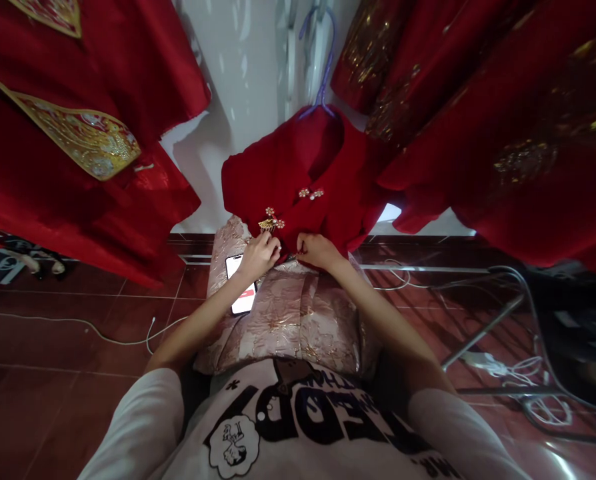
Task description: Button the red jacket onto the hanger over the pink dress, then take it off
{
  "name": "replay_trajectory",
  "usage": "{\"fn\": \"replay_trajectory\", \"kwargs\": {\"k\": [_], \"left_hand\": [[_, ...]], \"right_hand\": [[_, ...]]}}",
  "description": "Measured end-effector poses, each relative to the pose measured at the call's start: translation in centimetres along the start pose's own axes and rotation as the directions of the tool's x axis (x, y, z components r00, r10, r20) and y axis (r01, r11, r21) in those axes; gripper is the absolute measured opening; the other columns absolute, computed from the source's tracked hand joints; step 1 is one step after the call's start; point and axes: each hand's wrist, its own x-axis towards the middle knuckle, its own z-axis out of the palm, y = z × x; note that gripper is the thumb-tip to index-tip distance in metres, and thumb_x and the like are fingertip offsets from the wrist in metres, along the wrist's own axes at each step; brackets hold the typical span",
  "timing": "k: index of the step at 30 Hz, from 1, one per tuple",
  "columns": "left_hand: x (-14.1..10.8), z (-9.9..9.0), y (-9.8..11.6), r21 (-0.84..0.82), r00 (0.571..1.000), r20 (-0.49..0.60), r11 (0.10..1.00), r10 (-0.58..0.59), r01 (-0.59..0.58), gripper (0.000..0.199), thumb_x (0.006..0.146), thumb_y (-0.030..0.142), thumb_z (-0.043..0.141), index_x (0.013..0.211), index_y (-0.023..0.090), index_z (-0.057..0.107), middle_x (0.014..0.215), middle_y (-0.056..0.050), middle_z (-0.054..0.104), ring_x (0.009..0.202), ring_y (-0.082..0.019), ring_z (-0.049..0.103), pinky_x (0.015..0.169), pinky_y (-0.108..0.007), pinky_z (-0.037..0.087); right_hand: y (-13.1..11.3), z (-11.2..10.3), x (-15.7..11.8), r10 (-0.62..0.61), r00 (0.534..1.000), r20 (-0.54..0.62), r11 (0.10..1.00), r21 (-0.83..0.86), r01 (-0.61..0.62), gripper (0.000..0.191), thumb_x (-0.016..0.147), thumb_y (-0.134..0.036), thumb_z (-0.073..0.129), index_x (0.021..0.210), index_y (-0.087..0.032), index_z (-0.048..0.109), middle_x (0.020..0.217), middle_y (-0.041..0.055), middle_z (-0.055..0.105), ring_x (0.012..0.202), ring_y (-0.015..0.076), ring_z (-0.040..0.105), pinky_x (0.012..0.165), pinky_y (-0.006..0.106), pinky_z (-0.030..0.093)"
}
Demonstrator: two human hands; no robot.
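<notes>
Red jacket [308, 180] hangs in front of me on a pale blue hanger [323, 60], hooked up on the white wall, so its lower hem drops right to where my hands can meet it without lifting the garment. My left hand [259, 257] and right hand [317, 251] sit close together at that hem, both with fingers curled in and pinched on the edge of the cloth — the grip on each side is nearly closed, though whether there is something small such as a fastening caught between the fingertips I cannot tell; there is a faint glint in the gap between the hands and nothing more. Just above my left knuckles a gold ornament [271, 223] with pearl-like beads is fixed to the front, and higher up a pearl clasp [311, 194] closes the chest below the collar. Under my forearms a pink brocade fabric [293, 320] is spread, seemingly over my lap or a cushion — what carries it is hidden. A phone [242, 287] lies on it beside my left wrist, screen lit, with my arm covering part of it. Other red garments [478, 113] with gold embroidery hang on both sides and run out of the frame, their full shape lost. White cables [103, 333] trail over the dark red tiled floor [53, 387], and a metal frame [483, 333] at my right is blurred and cut off.
</notes>
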Motion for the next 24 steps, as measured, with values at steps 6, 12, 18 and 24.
{"fn": "replay_trajectory", "kwargs": {"k": [6,12,18,24], "left_hand": [[-0.2,0.3,0.1,-0.440,0.973,0.034,0.871,-0.228,0.219,0.012,0.084,0.011,0.065,0.092,0.020,0.066,0.085,0.000,0.073,0.078,-0.016,0.071,0.074,-0.026,0.053],[0.3,0.9,-0.2,-0.680,0.937,0.107,0.663,-0.333,0.313,0.014,0.073,0.008,0.068,0.082,0.018,0.066,0.078,0.001,0.075,0.074,-0.015,0.073,0.073,-0.025,0.056],[0.5,1.4,-0.5,-0.780,0.931,0.118,0.549,-0.345,0.302,0.012,0.068,0.012,0.071,0.076,0.018,0.064,0.073,0.000,0.074,0.070,-0.015,0.073,0.069,-0.025,0.058],[0.5,1.1,-0.1,-0.759,0.921,0.146,0.555,-0.362,0.339,0.018,0.070,0.011,0.073,0.084,0.018,0.065,0.077,-0.001,0.075,0.072,-0.015,0.073,0.072,-0.026,0.060]], "right_hand": [[0.1,0.4,0.4,-0.056,0.997,-0.055,0.987,0.145,0.064,0.015,0.083,-0.016,0.074,0.081,-0.019,0.059,0.082,0.0016,0.074,0.079,0.0138,0.072,0.072,0.021,0.050],[-0.7,0.3,0.2,-0.153,0.972,-0.177,0.864,0.454,0.219,0.017,0.078,-0.017,0.073,0.076,-0.020,0.057,0.074,-0.0006,0.072,0.072,0.0139,0.072,0.067,0.021,0.052],[-1.1,0.6,0.2,-0.201,0.962,-0.186,0.850,0.455,0.266,0.016,0.079,-0.017,0.069,0.076,-0.021,0.054,0.072,-0.0020,0.069,0.070,0.0143,0.070,0.065,0.022,0.050],[-1.0,1.2,0.4,-0.180,0.960,-0.216,0.858,0.443,0.261,0.016,0.079,-0.014,0.067,0.077,-0.021,0.053,0.071,-0.0021,0.067,0.069,0.0143,0.069,0.065,0.022,0.049]]}}
